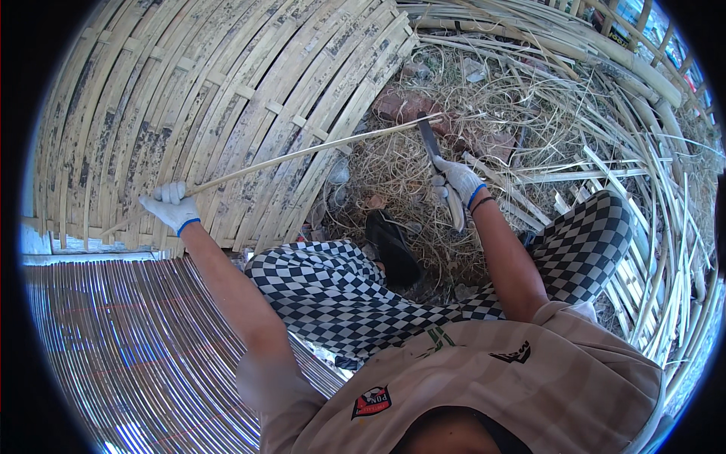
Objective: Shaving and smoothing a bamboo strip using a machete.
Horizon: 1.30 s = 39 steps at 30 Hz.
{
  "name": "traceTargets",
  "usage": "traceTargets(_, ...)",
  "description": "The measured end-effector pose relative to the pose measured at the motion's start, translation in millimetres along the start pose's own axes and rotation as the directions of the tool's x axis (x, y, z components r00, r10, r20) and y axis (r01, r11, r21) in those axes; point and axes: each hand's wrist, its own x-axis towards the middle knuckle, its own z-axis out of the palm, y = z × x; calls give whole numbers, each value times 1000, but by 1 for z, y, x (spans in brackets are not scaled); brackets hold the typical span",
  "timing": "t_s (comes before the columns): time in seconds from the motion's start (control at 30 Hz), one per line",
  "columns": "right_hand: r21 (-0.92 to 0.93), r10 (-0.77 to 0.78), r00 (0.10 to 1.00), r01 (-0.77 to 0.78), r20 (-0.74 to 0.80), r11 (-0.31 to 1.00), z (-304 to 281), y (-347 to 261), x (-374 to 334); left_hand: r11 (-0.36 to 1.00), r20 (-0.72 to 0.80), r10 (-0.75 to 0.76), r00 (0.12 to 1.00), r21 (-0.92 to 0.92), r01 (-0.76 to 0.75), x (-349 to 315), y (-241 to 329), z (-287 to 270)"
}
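A long, thin bamboo strip (302, 153) runs slantwise from lower left to upper right. My left hand (172, 206), in a white glove, is closed round the strip near its left end, in front of a woven bamboo panel (302, 76). At the strip's far right end, the dark blade of a knife (429, 136) crosses and seems to touch it. My right hand (458, 182), also gloved in white, grips the knife by its handle, which sticks out below the fist.
Curly bamboo shavings (401, 166) cover the ground, with reddish bricks (484, 140) among them. Split bamboo strips (643, 174) are piled along the right. A slatted mat (151, 333) lies at lower left. My dark shoe (392, 246) rests between my bent knees.
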Motion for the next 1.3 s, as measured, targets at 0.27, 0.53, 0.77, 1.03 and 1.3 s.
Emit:
traceTargets(0.27, -99, 5, 995, 5, 95, 995, 34, 11, 19, 974, 56, 208, 977, 78, -212, -16, 7, 16)
traceTargets(0.53, 216, 51, 968, -106, 246, 971, 31, 36, 23, 993, 23, 87, 996, 75, -89, -26, 0, 31)
traceTargets(0.77, 143, 71, 971, -106, 230, 984, 26, 35, 26, 984, -146, 123, 982, 143, -102, -14, -4, 21)
traceTargets(1.03, -8, 40, 998, -40, 56, 999, 32, 52, 36, 971, -431, 159, 888, 231, -61, 10, -17, -27)
traceTargets(1.3, -159, -88, 996, 91, 23, 983, 41, 72, 47, 1000, -667, -10, 745, 0, 14, 25, -33, -96)
